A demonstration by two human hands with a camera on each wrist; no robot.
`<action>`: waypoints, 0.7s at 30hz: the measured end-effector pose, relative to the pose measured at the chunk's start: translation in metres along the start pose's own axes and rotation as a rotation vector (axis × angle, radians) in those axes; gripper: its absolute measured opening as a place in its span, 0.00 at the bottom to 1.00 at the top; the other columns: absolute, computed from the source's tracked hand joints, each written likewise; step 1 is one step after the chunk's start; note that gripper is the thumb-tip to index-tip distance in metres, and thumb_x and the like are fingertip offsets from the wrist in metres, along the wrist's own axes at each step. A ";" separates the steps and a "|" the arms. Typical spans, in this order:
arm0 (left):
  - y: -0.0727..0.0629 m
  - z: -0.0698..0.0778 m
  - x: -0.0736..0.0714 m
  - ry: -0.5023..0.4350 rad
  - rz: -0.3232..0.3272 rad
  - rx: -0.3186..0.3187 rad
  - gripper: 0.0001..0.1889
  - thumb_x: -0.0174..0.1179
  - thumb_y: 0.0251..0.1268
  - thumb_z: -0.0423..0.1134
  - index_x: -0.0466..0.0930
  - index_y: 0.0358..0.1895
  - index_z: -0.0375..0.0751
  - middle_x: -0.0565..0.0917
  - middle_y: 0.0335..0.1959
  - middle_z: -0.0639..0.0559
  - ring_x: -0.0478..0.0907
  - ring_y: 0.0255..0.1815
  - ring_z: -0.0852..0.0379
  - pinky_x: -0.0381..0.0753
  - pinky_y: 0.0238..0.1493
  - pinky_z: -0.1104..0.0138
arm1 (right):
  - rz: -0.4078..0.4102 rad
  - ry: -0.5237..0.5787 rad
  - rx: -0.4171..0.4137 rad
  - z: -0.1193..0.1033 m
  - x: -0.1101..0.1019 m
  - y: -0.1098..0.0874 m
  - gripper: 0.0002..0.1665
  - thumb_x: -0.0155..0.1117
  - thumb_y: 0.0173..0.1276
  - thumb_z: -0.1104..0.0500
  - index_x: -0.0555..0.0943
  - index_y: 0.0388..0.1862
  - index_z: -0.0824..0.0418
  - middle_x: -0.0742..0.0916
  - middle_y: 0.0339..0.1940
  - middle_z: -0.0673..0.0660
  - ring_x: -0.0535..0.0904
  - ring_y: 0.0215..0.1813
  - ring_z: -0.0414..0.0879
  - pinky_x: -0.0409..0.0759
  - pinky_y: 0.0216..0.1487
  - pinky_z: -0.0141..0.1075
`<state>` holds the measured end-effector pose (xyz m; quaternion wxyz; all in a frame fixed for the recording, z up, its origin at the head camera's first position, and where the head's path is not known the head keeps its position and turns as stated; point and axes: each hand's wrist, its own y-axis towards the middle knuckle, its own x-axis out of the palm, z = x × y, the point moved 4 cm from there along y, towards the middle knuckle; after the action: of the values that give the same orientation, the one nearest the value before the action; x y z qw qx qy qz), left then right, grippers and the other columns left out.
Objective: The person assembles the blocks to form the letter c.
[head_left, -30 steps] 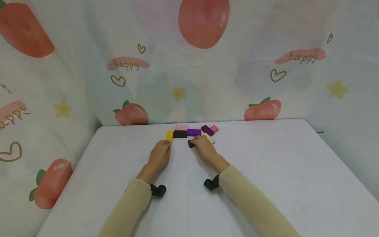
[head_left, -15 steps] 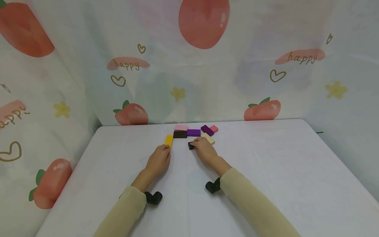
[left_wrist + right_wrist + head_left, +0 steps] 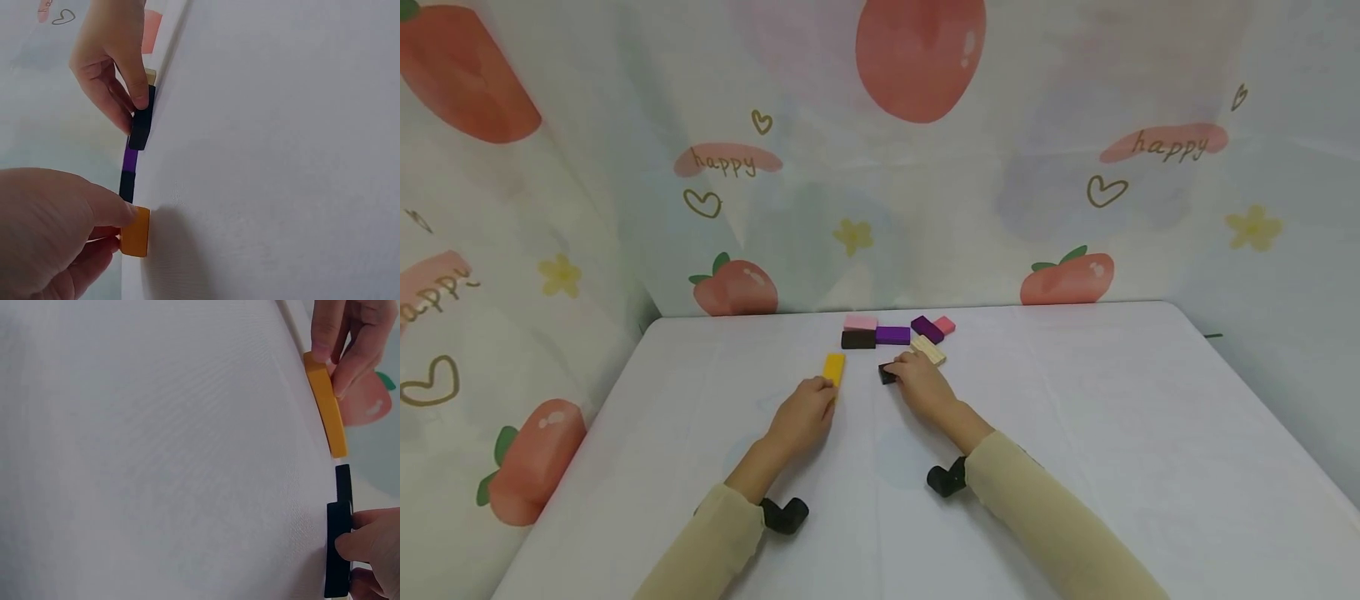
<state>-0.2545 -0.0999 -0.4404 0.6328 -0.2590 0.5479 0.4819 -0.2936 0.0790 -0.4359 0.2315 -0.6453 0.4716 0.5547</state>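
Observation:
Thumb and fingers of my left hand (image 3: 803,414) pinch the near end of a yellow block (image 3: 834,367), which points away from me. In the left wrist view the orange-looking end of that yellow block (image 3: 135,232) shows beside the thumb. My right hand (image 3: 922,389) pinches a black block (image 3: 887,374), partly covered by the fingers in the head view. The right wrist view shows more of this black block (image 3: 338,556), with the thumb against its face. Just behind the hands lie a dark block (image 3: 858,340) and a purple block (image 3: 892,336), end to end.
A light pink block (image 3: 861,322) lies behind the dark one. To the right are a dark purple block (image 3: 928,328), a coral pink block (image 3: 945,325) and a cream block (image 3: 928,349). The white table (image 3: 1112,417) ends at a patterned cloth backdrop (image 3: 940,217).
My left hand has drawn the yellow block toward me, away from the dark block's left end. My right hand has shifted slightly nearer with the black block. The other blocks stay put.

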 end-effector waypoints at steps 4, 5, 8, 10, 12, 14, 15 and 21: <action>-0.005 0.004 -0.002 0.010 0.018 0.025 0.13 0.60 0.59 0.30 0.80 0.47 0.30 0.78 0.46 0.42 0.74 0.48 0.48 0.75 0.50 0.61 | -0.016 0.008 0.015 -0.001 -0.001 -0.001 0.15 0.60 0.62 0.70 0.81 0.49 0.64 0.82 0.43 0.60 0.75 0.47 0.53 0.74 0.52 0.40; -0.006 0.004 -0.002 0.011 0.020 0.028 0.13 0.61 0.59 0.30 0.80 0.46 0.30 0.78 0.46 0.42 0.74 0.48 0.48 0.76 0.50 0.61 | -0.023 0.010 0.019 -0.001 -0.001 -0.002 0.15 0.60 0.63 0.69 0.81 0.49 0.64 0.82 0.43 0.59 0.75 0.47 0.52 0.74 0.52 0.40; -0.010 0.006 -0.002 0.018 0.017 0.035 0.13 0.62 0.57 0.30 0.81 0.46 0.30 0.78 0.46 0.43 0.75 0.47 0.49 0.76 0.49 0.62 | -0.023 0.002 0.002 -0.003 0.000 -0.003 0.15 0.61 0.61 0.69 0.82 0.48 0.63 0.82 0.42 0.59 0.76 0.46 0.52 0.75 0.51 0.40; -0.013 0.008 -0.002 0.017 0.009 0.037 0.13 0.62 0.57 0.30 0.81 0.46 0.31 0.78 0.46 0.43 0.75 0.47 0.49 0.76 0.48 0.63 | -0.016 -0.013 -0.020 -0.004 0.000 -0.004 0.15 0.61 0.61 0.70 0.83 0.47 0.63 0.82 0.42 0.59 0.76 0.45 0.52 0.75 0.51 0.40; -0.015 0.010 -0.002 0.013 0.000 0.043 0.13 0.63 0.56 0.30 0.81 0.46 0.31 0.78 0.45 0.43 0.75 0.46 0.49 0.77 0.48 0.63 | -0.006 -0.024 -0.035 -0.005 -0.001 -0.005 0.14 0.62 0.60 0.70 0.83 0.46 0.62 0.82 0.41 0.59 0.75 0.45 0.52 0.75 0.50 0.40; -0.018 0.012 -0.003 0.003 -0.003 0.048 0.13 0.63 0.56 0.30 0.81 0.45 0.31 0.78 0.45 0.44 0.75 0.46 0.49 0.77 0.48 0.63 | -0.001 -0.027 -0.043 -0.006 -0.001 -0.007 0.14 0.61 0.60 0.70 0.83 0.46 0.62 0.82 0.41 0.59 0.75 0.44 0.52 0.75 0.50 0.40; -0.019 0.013 -0.003 0.001 -0.003 0.053 0.13 0.63 0.56 0.30 0.81 0.45 0.31 0.78 0.45 0.44 0.75 0.46 0.49 0.77 0.47 0.63 | 0.002 -0.024 -0.044 -0.006 -0.002 -0.008 0.14 0.61 0.60 0.70 0.83 0.45 0.62 0.82 0.40 0.59 0.75 0.44 0.52 0.75 0.49 0.40; -0.023 0.019 -0.004 0.010 0.008 0.075 0.13 0.64 0.55 0.29 0.81 0.45 0.31 0.78 0.45 0.44 0.75 0.46 0.50 0.77 0.48 0.63 | -0.005 -0.009 -0.029 -0.007 -0.002 -0.011 0.15 0.61 0.61 0.70 0.83 0.46 0.62 0.82 0.41 0.58 0.74 0.44 0.52 0.75 0.48 0.39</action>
<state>-0.2253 -0.0946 -0.4363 0.6374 -0.2353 0.5700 0.4621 -0.2808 0.0791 -0.4342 0.2257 -0.6474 0.4610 0.5635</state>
